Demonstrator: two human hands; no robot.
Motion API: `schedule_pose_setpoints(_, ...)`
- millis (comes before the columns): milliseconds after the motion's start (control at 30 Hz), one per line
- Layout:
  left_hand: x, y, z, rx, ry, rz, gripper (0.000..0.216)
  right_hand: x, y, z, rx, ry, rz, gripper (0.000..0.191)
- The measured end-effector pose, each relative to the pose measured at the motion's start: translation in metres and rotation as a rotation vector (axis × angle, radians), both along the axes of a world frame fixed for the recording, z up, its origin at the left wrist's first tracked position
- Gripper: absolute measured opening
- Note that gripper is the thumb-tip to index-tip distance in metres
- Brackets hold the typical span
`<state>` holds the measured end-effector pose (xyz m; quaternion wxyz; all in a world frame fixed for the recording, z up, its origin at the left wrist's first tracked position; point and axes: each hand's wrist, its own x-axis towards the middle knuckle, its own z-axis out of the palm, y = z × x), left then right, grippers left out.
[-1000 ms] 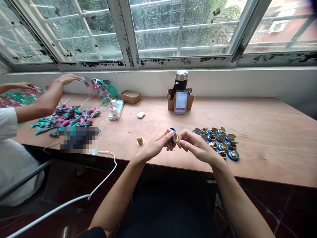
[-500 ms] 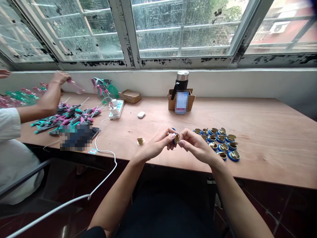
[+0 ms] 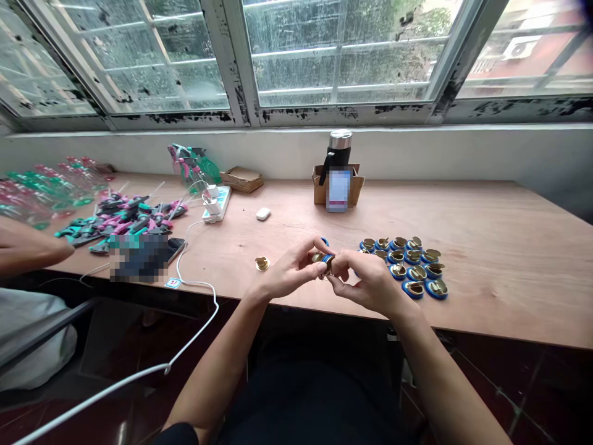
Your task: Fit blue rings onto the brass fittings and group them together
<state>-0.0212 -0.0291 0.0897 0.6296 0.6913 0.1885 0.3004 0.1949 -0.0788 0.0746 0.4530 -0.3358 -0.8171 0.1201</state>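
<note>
Head view. My left hand (image 3: 291, 270) and right hand (image 3: 370, 284) meet at 12 o'clock above the near edge of a plywood bench (image 3: 486, 228). Neither hand is spread: the fingers of both are curled, and together they pinch one blue-rimmed brass fitting (image 3: 327, 259). My fingers hide part of it, so I cannot confirm how its parts sit.

At 2 o'clock, just beside my right hand, lies a cluster of similar blue-rimmed fittings (image 3: 403, 266), brass faces upward. At 9 o'clock, a single loose brass piece (image 3: 262, 264) lies apart on the bench.

Farther off at 10 o'clock, a co-worker's hand (image 3: 28, 246) is near a spread of pink-and-teal plastic parts (image 3: 125, 216). A white power strip (image 3: 217, 203) stands near those parts, and a steel-topped flask (image 3: 340, 148) stands in a cardboard box (image 3: 338, 188) at 12 o'clock.
</note>
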Motion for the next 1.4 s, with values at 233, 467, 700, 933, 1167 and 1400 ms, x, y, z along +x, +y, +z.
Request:
schedule_pose_setpoints(233,-0.006,0.004,-0.007,0.011,-0.090,-0.062,0.035,-0.004,-0.010,0.011,0.175,-0.090,0.003,0.017)
schedule_pose_setpoints(467,-0.010,0.007,-0.008,0.156,-0.094,-0.028,0.034,-0.006,-0.015,0.015,0.234,-0.126,-0.024,0.017)
schedule_pose_setpoints(700,-0.010,0.009,-0.010,0.162,-0.100,-0.041,0.032,-0.009,-0.017,0.018,0.234,-0.127,-0.035,0.015)
schedule_pose_setpoints(933,-0.011,0.007,-0.008,0.152,-0.072,-0.030,0.034,-0.007,-0.017,0.019,0.185,-0.127,-0.005,0.016)
schedule_pose_setpoints(1167,-0.012,0.006,-0.006,0.147,-0.019,-0.020,0.031,-0.005,-0.016,0.017,0.150,-0.138,0.018,0.016)
schedule_pose_setpoints(1400,-0.011,0.009,-0.009,0.099,-0.096,-0.037,0.038,-0.005,-0.012,0.013,0.056,0.025,0.028,0.011)
